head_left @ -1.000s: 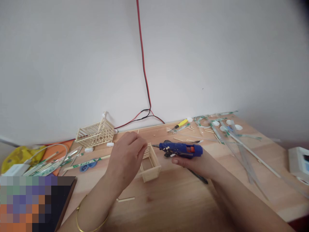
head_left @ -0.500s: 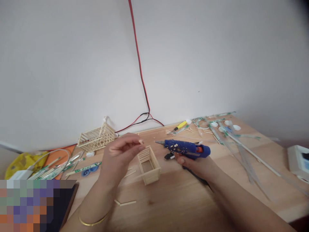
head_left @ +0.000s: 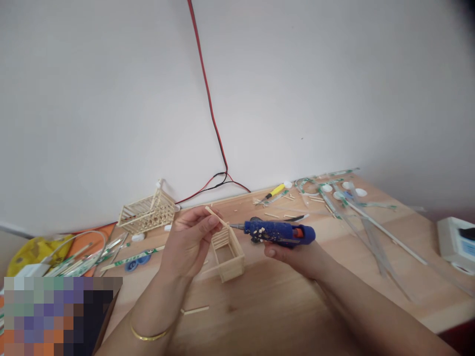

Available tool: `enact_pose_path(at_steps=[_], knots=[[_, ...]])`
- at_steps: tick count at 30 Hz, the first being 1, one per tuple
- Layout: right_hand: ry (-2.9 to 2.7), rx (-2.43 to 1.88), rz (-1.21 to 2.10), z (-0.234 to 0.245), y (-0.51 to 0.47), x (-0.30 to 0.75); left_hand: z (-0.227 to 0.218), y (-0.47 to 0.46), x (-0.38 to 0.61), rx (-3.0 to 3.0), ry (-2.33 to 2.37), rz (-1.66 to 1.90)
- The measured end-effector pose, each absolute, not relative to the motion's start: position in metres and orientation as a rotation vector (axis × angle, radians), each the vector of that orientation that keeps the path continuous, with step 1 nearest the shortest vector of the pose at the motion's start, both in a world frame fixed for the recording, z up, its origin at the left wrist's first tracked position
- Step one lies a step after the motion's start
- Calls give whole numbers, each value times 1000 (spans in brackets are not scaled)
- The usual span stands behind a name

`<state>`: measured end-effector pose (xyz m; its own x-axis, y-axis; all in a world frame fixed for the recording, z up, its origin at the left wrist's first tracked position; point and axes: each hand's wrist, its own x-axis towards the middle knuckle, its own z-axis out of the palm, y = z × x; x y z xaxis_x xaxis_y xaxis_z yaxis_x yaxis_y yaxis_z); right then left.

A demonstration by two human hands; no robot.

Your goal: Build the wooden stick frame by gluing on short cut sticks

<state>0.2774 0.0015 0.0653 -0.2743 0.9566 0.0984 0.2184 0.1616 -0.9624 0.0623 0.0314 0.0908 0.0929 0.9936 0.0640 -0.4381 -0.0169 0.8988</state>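
Glue gun (head_left: pixel 280 232) sits level above the table (head_left: pixel 260 311), its nozzle pointing left; from my end I see the right hand (head_left: pixel 299 257) wrapped around its grip, thumb along the near side; the left hand (head_left: pixel 189 240) pinches a short wooden stick (head_left: pixel 219 218) between thumb and fingers, and the nozzle tip is right by the stick's far end, though I cannot tell whether they touch; just beneath, I make out an open-topped wooden box (head_left: pixel 233 272) standing on the table; farther back, on the left, I have a larger stick frame (head_left: pixel 146 213) near the wall (head_left: pixel 297 89); a yellow-handled knife (head_left: pixel 275 192) lies beyond the right hand.
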Motion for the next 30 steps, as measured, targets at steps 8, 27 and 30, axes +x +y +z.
enact_pose_path(at_steps=[8, 27, 30], knots=[[-1665, -1119, 1159, 66, 3, 277, 91, 31, 62, 936, 788, 1349], [-2130, -1573, 654, 66, 7, 299, 104, 35, 35, 1500, 1241, 1199], [-2221, -1495, 711, 59, -3, 300, 109, 35, 28, 1721, 1404, 1054]])
